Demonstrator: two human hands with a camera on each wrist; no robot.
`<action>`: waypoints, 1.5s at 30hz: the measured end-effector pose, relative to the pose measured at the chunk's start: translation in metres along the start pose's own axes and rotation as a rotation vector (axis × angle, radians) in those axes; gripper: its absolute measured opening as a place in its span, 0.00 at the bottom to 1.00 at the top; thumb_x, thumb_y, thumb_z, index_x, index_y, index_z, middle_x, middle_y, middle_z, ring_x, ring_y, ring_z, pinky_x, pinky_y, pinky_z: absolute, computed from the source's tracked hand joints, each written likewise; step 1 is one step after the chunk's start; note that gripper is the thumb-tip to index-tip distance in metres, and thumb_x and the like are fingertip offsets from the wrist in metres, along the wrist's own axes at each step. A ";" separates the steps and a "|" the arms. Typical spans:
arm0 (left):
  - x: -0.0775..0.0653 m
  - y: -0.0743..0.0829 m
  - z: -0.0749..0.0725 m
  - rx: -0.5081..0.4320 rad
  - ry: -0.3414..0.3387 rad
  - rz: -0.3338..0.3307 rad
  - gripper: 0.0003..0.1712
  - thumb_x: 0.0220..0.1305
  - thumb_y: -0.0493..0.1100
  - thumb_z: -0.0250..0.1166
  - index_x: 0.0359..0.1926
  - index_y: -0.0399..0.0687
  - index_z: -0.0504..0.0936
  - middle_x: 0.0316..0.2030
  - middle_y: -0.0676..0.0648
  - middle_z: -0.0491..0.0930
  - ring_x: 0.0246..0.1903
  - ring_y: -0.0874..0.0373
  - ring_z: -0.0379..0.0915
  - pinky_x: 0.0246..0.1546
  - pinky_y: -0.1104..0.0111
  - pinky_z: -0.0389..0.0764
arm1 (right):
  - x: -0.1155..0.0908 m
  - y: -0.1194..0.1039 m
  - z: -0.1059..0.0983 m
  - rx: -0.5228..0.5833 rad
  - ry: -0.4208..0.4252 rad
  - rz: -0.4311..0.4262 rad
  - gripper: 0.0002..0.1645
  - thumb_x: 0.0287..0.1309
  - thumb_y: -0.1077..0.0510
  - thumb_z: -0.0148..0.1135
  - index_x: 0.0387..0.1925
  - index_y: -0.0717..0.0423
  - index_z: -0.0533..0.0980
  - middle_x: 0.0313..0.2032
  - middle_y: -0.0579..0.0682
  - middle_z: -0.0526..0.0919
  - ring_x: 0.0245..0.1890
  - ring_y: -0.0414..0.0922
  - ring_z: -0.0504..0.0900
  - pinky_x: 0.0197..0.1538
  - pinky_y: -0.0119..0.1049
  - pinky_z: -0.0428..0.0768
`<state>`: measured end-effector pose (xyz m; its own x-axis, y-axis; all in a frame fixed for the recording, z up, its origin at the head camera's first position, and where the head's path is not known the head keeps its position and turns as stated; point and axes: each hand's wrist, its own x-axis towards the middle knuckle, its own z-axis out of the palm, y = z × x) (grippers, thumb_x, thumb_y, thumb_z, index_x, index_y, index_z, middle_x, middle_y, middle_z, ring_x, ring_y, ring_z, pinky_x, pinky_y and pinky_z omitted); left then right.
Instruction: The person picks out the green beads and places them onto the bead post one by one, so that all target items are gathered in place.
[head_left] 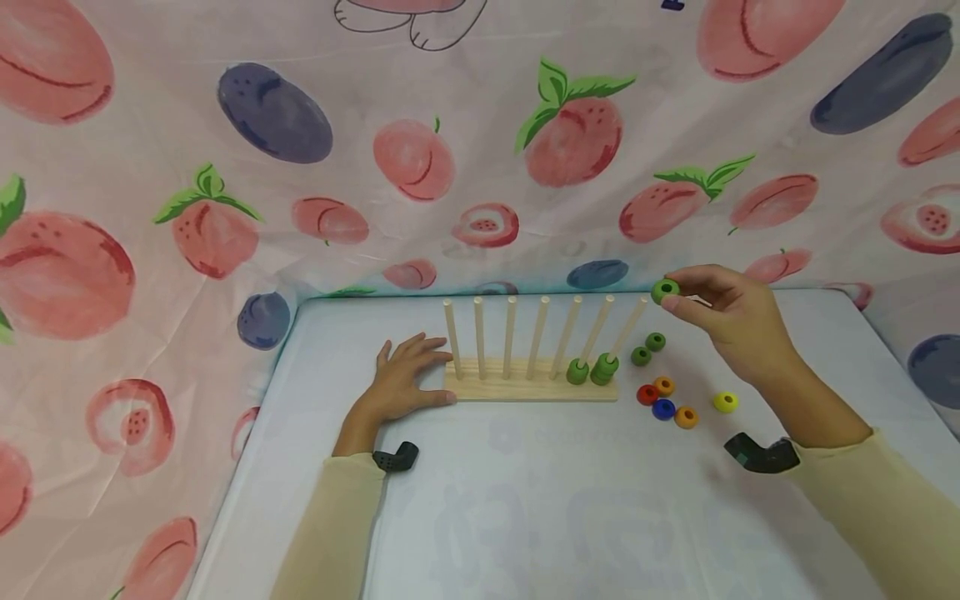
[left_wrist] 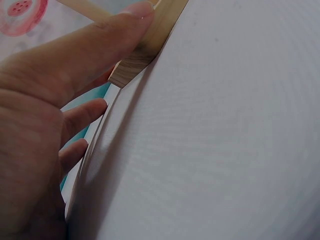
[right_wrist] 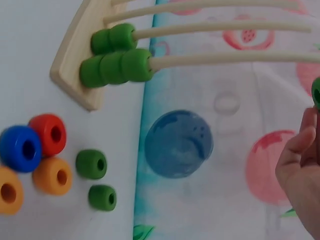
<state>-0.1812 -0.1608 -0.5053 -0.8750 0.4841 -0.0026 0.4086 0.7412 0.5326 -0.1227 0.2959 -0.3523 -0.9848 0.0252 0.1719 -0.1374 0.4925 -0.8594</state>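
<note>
In the head view my right hand [head_left: 738, 321] pinches a green bead [head_left: 665, 291] between thumb and fingertips, beside the tip of the rightmost peg. The bead's hole shows. The wooden peg board [head_left: 532, 389] lies on the table with several upright pegs in a row. Three green beads [right_wrist: 116, 68] are stacked on the end peg and two green beads [right_wrist: 113, 39] on the peg beside it. My left hand [head_left: 408, 379] holds the board's left end, thumb at the front corner and index finger at the back one; its other fingers are spread.
Right of the board lie two loose green beads [right_wrist: 102, 198], a red bead [head_left: 647, 394], a blue bead [head_left: 663, 409], two orange beads [head_left: 686, 417] and a yellow bead [head_left: 725, 402]. A fruit-patterned cloth [head_left: 337, 275] hangs behind the white table [head_left: 510, 500].
</note>
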 end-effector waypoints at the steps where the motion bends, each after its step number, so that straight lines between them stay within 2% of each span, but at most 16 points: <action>1: 0.000 0.000 0.000 -0.002 0.002 0.001 0.41 0.52 0.70 0.74 0.66 0.64 0.79 0.76 0.56 0.64 0.81 0.51 0.43 0.76 0.39 0.27 | 0.000 -0.002 0.000 0.016 0.009 -0.007 0.20 0.67 0.54 0.67 0.58 0.55 0.80 0.48 0.40 0.82 0.48 0.35 0.83 0.48 0.18 0.80; 5: -0.001 0.000 -0.001 -0.006 0.007 0.008 0.41 0.52 0.69 0.74 0.65 0.63 0.79 0.75 0.56 0.65 0.81 0.50 0.44 0.75 0.38 0.28 | -0.001 -0.009 0.004 0.148 0.025 -0.044 0.19 0.66 0.60 0.67 0.56 0.60 0.80 0.48 0.43 0.82 0.50 0.38 0.81 0.50 0.19 0.80; 9: -0.001 0.001 -0.001 -0.008 0.007 0.011 0.41 0.52 0.68 0.74 0.65 0.63 0.79 0.75 0.56 0.65 0.81 0.50 0.44 0.76 0.38 0.28 | -0.001 -0.015 0.009 0.329 0.003 -0.083 0.17 0.64 0.66 0.67 0.54 0.65 0.80 0.47 0.46 0.84 0.50 0.41 0.81 0.51 0.21 0.81; 12: -0.001 0.001 -0.001 -0.009 0.003 0.010 0.40 0.52 0.69 0.74 0.65 0.63 0.79 0.76 0.56 0.65 0.81 0.51 0.44 0.76 0.38 0.27 | -0.001 -0.020 0.013 0.396 -0.014 -0.081 0.17 0.63 0.67 0.67 0.54 0.65 0.80 0.47 0.47 0.84 0.49 0.40 0.82 0.51 0.22 0.82; 24: -0.002 0.003 -0.003 -0.015 0.007 0.018 0.40 0.52 0.68 0.74 0.65 0.61 0.80 0.75 0.54 0.65 0.80 0.49 0.45 0.75 0.36 0.29 | 0.003 -0.032 0.028 0.306 -0.046 -0.052 0.18 0.64 0.63 0.69 0.55 0.61 0.82 0.48 0.45 0.84 0.49 0.40 0.83 0.50 0.23 0.83; 29: -0.002 0.003 -0.002 -0.015 0.010 0.020 0.40 0.52 0.68 0.75 0.65 0.61 0.80 0.75 0.54 0.65 0.80 0.49 0.45 0.75 0.36 0.28 | 0.005 -0.032 0.034 0.344 -0.074 -0.054 0.17 0.63 0.63 0.69 0.53 0.62 0.82 0.48 0.47 0.84 0.47 0.42 0.83 0.49 0.25 0.83; 36: -0.001 0.002 -0.001 -0.014 0.006 0.009 0.40 0.52 0.68 0.74 0.65 0.61 0.79 0.76 0.55 0.64 0.81 0.50 0.44 0.75 0.38 0.28 | 0.006 -0.030 0.040 0.345 -0.095 -0.062 0.16 0.61 0.64 0.71 0.51 0.62 0.82 0.46 0.46 0.85 0.40 0.41 0.84 0.44 0.26 0.84; 45: -0.001 0.002 -0.001 -0.007 0.009 0.017 0.40 0.52 0.69 0.74 0.65 0.62 0.79 0.75 0.55 0.65 0.81 0.50 0.44 0.75 0.38 0.28 | 0.007 -0.026 0.043 0.295 -0.099 -0.061 0.15 0.61 0.63 0.71 0.50 0.61 0.83 0.45 0.43 0.85 0.43 0.41 0.80 0.38 0.27 0.80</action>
<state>-0.1801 -0.1605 -0.5037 -0.8701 0.4927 0.0139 0.4218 0.7298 0.5380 -0.1306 0.2452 -0.3493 -0.9774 -0.0881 0.1920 -0.2069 0.2170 -0.9540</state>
